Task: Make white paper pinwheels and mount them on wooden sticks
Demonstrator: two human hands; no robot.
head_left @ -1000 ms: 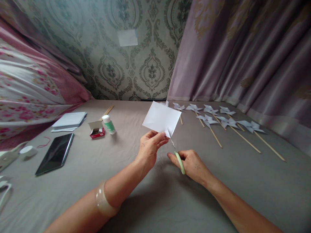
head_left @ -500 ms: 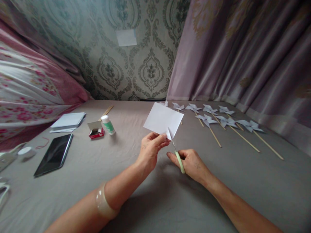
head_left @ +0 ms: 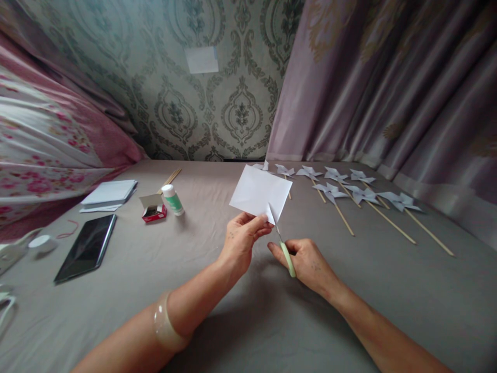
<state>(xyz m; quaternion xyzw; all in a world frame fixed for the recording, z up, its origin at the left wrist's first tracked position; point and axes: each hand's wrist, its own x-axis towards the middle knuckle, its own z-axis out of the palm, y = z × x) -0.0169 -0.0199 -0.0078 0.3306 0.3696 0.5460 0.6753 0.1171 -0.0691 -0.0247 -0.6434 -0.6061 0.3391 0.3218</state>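
A white square of paper (head_left: 259, 192) is pinched at its near corner between the thumb and fingers of my left hand (head_left: 244, 235). It is held up above the grey cloth, tilted. My right hand (head_left: 308, 261) grips a pair of scissors (head_left: 288, 259) with pale green handles. The blades reach into the paper's near corner, just right of my left thumb, and one blade lies over the sheet. Beyond the paper on the right lie several white paper pinwheels (head_left: 364, 195) on wooden sticks.
At left are a stack of paper (head_left: 108, 194), a black phone (head_left: 86, 248), a white cap (head_left: 42, 243) and a power strip (head_left: 10, 256). A glue stick (head_left: 173, 200) stands beside an open red box (head_left: 154, 211), with wooden sticks (head_left: 171, 177) behind. A wall and curtains bound the far side.
The paper and my left hand have shifted slightly right and toward me, so the scissor blades sit a bit further along the sheet. My right hand has hardly moved.
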